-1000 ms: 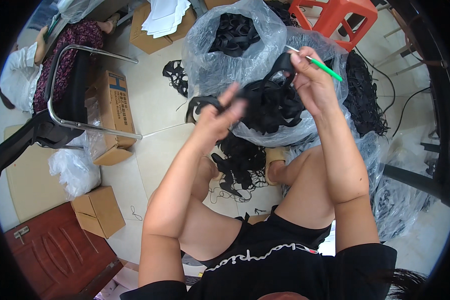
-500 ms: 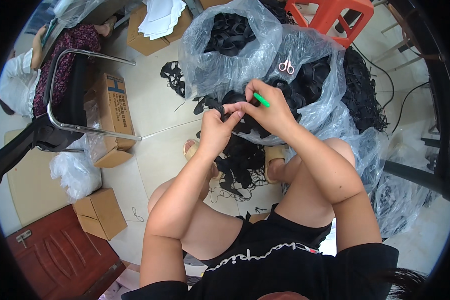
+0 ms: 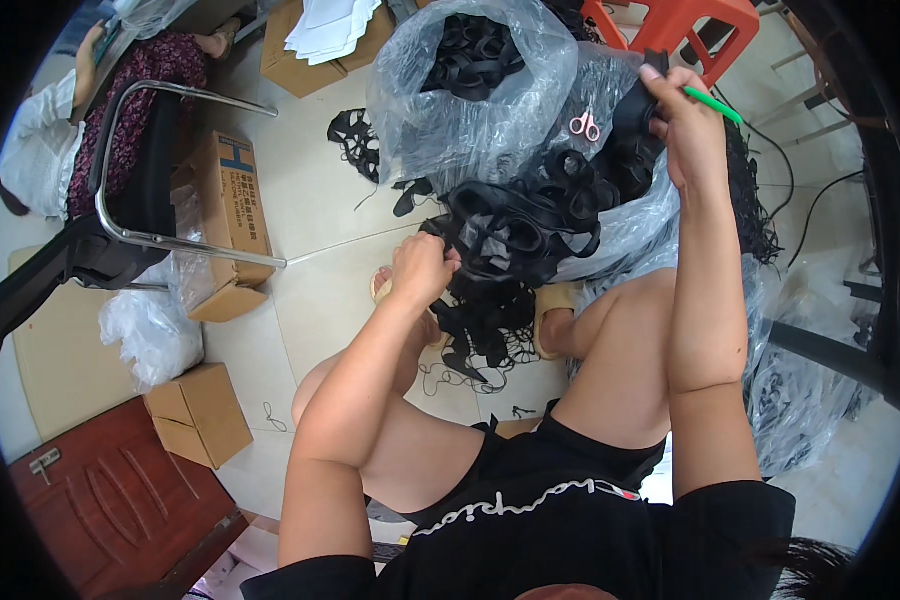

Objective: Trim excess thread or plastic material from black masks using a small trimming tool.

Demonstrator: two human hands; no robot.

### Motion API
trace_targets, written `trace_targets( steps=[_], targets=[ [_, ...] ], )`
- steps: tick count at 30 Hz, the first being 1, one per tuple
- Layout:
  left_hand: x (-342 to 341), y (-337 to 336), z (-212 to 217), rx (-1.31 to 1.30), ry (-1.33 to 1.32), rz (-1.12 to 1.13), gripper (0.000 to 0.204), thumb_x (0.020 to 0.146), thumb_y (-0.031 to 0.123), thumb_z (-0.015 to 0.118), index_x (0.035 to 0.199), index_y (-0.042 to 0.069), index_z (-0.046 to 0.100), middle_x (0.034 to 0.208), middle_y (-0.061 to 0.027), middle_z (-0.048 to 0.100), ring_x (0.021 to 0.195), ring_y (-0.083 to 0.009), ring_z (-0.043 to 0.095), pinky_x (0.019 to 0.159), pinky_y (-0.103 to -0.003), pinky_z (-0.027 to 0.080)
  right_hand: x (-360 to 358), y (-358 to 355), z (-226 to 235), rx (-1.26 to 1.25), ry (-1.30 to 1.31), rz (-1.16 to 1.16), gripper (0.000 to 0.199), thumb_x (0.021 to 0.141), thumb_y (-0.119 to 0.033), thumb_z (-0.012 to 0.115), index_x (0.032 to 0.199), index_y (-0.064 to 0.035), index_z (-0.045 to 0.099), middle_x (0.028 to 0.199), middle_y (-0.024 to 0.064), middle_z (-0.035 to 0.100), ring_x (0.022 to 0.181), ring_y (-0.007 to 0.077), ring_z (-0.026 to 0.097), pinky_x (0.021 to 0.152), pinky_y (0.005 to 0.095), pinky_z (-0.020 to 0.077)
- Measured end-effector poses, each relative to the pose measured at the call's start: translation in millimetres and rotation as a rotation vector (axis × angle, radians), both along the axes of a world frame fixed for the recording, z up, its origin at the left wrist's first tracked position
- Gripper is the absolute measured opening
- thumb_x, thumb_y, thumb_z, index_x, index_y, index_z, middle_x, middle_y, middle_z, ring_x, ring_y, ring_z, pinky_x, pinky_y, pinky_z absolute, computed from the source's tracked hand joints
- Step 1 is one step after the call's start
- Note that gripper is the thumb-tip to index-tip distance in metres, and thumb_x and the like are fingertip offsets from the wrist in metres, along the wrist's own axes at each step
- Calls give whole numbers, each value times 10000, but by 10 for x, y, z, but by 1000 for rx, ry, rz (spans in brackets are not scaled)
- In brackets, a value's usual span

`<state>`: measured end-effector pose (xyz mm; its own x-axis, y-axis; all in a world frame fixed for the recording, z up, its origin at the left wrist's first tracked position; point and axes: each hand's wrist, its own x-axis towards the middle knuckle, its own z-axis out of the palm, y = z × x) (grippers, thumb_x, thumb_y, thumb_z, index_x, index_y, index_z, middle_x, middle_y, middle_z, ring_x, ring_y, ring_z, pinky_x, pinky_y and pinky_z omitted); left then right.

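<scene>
My right hand (image 3: 692, 130) is raised at the far right, closed around a slim bright green stick (image 3: 713, 104) that looks like a pen or tool handle. Its thumb and fingers also pinch a curved black band (image 3: 633, 125). Lower and to the left, my left hand (image 3: 422, 270) is closed, fingers curled down beside a heap of black looped pieces (image 3: 515, 225); what it holds, if anything, is hidden. Pink-handled scissors (image 3: 585, 125) lie on the clear plastic near the band.
A clear plastic bag (image 3: 400, 95) of black bands stands beyond the heap. Black netted scraps (image 3: 485, 325) lie between my feet. A red stool (image 3: 710, 35) is at the far right. A chair (image 3: 120, 235), cardboard boxes (image 3: 235, 205) and a seated person (image 3: 45, 150) are on the left.
My hands were together over the heap and have parted. The right has moved far and right with the green stick and a black band; the left has come down nearer to me.
</scene>
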<state>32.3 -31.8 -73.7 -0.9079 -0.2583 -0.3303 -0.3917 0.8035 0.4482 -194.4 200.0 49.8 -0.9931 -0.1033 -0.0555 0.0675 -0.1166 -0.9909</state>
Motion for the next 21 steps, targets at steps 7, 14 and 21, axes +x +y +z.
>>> trace_targets(
  steps=[7,14,21],
  targets=[
    [-78,45,338,29,-155,-38,287,763,287,733,863,27,665,893,-168,657,880,-330,634,749,-425,490,-278,-650,-139,418,47,407,272,808,-161,719,696,-120,474,673,-52,491,579,59,483,499,215,411],
    [-42,-29,536,-5,-195,-50,381,798,356,692,977,23,647,965,-173,661,949,-342,621,797,-429,489,-460,-1277,-664,1009,409,221,368,830,-386,662,899,-26,630,901,235,656,883,414,625,767,483,487],
    [-18,-257,622,138,7,36,407,823,328,686,1032,-8,590,874,-160,652,780,-260,652,716,-365,505,542,-809,-1696,1198,686,798,292,708,-193,710,898,-43,547,834,196,643,821,390,623,730,456,505]
  ],
)
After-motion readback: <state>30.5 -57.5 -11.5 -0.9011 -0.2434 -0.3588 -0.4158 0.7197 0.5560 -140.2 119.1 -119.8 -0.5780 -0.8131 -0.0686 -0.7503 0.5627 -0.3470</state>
